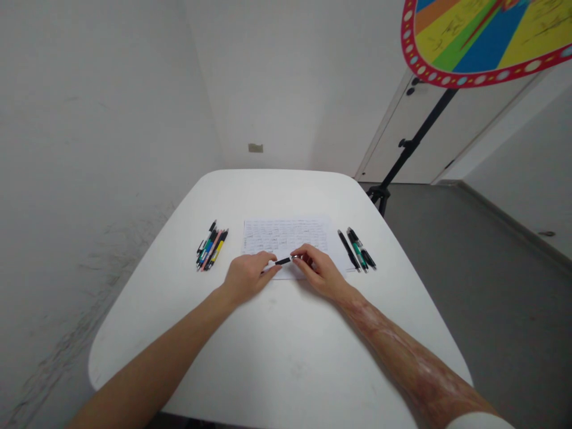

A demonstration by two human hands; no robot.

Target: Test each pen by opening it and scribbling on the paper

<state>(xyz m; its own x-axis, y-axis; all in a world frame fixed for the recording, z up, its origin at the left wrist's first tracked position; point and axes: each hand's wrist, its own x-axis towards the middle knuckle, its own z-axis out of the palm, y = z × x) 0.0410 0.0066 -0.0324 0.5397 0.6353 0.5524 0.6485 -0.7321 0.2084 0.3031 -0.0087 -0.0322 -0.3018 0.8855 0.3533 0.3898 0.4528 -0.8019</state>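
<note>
Over the lower edge of a handwritten paper sheet [286,234], a short black pen [283,261] spans the space between my two hands. My left hand [248,275] pinches its left end between thumb and fingers. At the other end, my right hand [318,271] has its fingertips closed around a small silvery part. Whether that part is joined to the black barrel cannot be made out. Both hands are low over the white table [277,339].
Left of the paper lies a bunch of several pens [212,249] in various colours. More black and green pens [357,249] lie to its right. Beyond the table's right side, a tripod stand [409,149] carries a colourful wheel [473,42]. Walls border the left and back.
</note>
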